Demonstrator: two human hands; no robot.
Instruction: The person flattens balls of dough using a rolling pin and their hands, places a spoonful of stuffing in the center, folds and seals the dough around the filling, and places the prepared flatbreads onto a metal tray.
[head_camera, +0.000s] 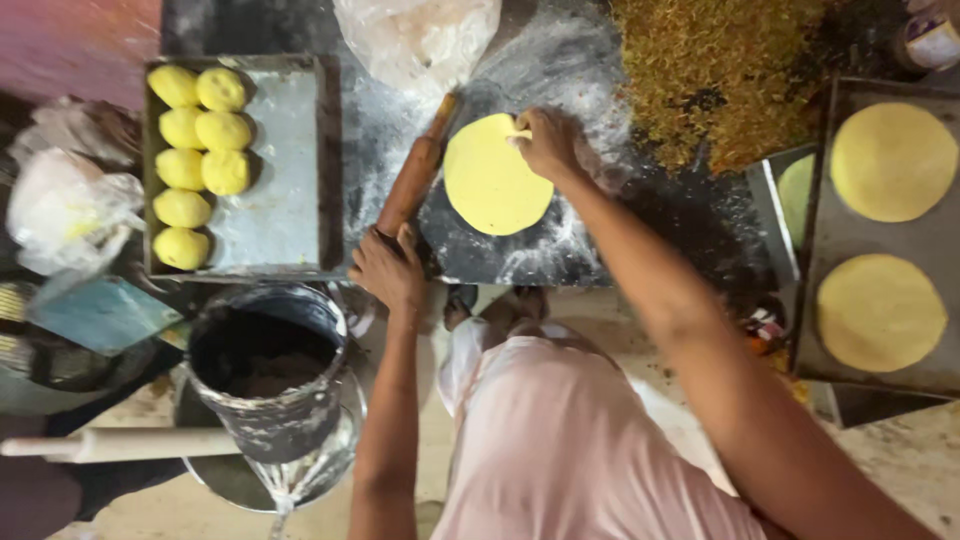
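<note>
A flat yellow dough round (492, 178) lies on a dark, floured work surface (560, 250). My right hand (546, 140) pinches its far right edge, lifting it slightly. My left hand (388, 268) is closed around the near end of a brown wooden rolling pin (418, 170), which lies slanted just left of the round. Several yellow dough balls (200, 150) sit in two columns on a floured metal tray (275, 200) to the left.
A dark tray (880, 240) at right holds two rolled yellow rounds (890, 160). A dark bucket (265, 365) stands at lower left, with a pale rolling pin (120, 443) beside it. Plastic bags (415, 35) and a heap of yellow-brown crumbs (720, 70) lie behind.
</note>
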